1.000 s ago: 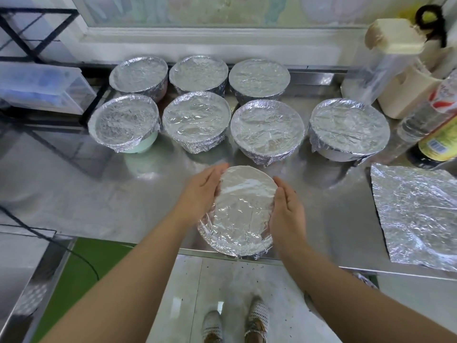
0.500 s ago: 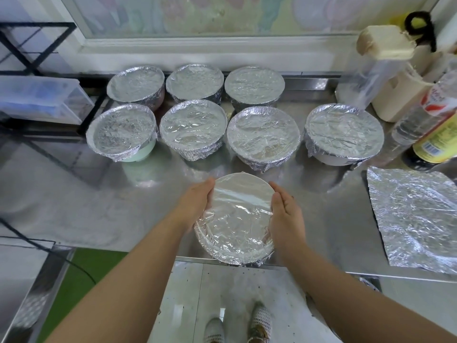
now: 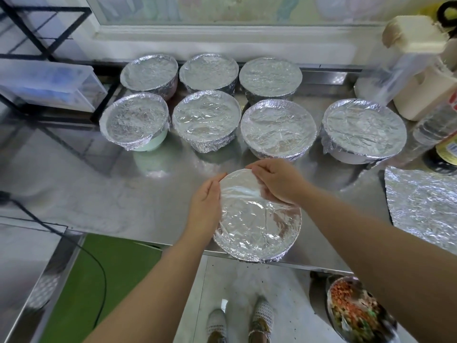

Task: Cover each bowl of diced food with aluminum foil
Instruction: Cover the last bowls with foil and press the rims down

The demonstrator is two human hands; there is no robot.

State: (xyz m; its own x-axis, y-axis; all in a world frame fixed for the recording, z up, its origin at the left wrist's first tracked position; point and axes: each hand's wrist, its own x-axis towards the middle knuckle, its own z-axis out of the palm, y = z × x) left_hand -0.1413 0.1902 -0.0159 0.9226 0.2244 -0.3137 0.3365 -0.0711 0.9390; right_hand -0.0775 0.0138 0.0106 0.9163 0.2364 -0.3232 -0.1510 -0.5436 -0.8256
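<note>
A foil-covered bowl (image 3: 257,226) stands at the front edge of the steel counter (image 3: 99,189). My left hand (image 3: 205,206) lies flat against its left rim, fingers straight. My right hand (image 3: 277,180) reaches across the bowl's far rim, its fingers curled over the foil edge and pressing it down. Several more foil-covered bowls stand in two rows behind, among them one (image 3: 278,128) just beyond my hands and a wide one (image 3: 363,129) to the right. A loose foil sheet (image 3: 422,206) lies flat at the right.
Bottles (image 3: 442,134) and a cream container (image 3: 420,90) crowd the back right corner. A clear plastic drawer box (image 3: 47,82) sits on a black rack at the left. Below the counter at lower right, a metal bowl of diced food (image 3: 358,313) is uncovered. A black cable (image 3: 49,233) crosses the left side.
My right hand has moved from the bowl's right side to its far rim, fingers now curled on the foil. The left hand stays on the left rim.
</note>
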